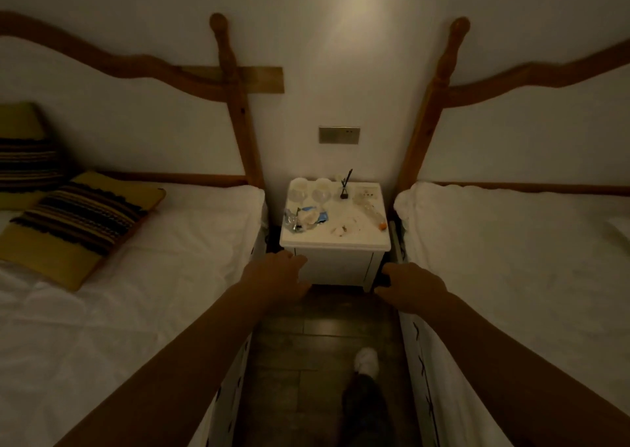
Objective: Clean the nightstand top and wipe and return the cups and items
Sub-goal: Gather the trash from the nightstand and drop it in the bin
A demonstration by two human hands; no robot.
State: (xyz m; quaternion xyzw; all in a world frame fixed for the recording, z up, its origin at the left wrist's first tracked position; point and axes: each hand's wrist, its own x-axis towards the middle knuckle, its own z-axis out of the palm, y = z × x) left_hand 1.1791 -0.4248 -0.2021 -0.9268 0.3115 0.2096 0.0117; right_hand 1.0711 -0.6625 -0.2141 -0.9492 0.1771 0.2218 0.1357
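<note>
A: Where's the nightstand point(335, 238)?
B: Far end of the aisle, wedged between two beds point(153, 276), back to the wall. Only the near edge is free.
A: On top?
B: Two cups point(312, 189) far left; a bottle point(371, 213) lying on its side, cap pointing near-right.
A: Hands?
B: Left hand point(279, 272) and right hand point(412, 284) hover near its front, each grip loosely open and empty.

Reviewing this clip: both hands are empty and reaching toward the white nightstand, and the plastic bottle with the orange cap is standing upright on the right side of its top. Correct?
Not quite. The head view shows the plastic bottle lying on its side, not upright. The rest holds: left hand and right hand are empty, reaching toward the white nightstand.
</note>
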